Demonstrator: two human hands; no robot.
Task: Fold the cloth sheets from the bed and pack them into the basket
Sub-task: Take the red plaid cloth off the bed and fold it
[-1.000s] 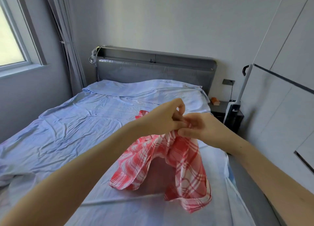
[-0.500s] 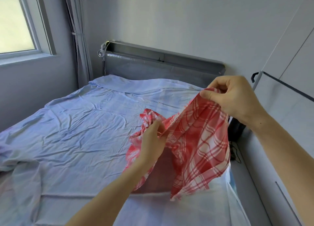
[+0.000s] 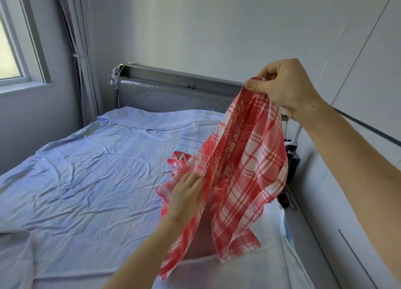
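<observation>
Holding a red-and-white checked cloth (image 3: 245, 169) up over the right side of the bed (image 3: 86, 180): right hand (image 3: 284, 87) high, fingers pinched shut on the top edge; left hand (image 3: 186, 196) lower and nearer, fingers closed on a side edge. Cloth hangs bunched between the hands, bottom corners trailing down to the wrinkled blue sheet (image 3: 76, 202). Grey headboard (image 3: 169, 91) far, curtain (image 3: 80, 50) far left.
</observation>
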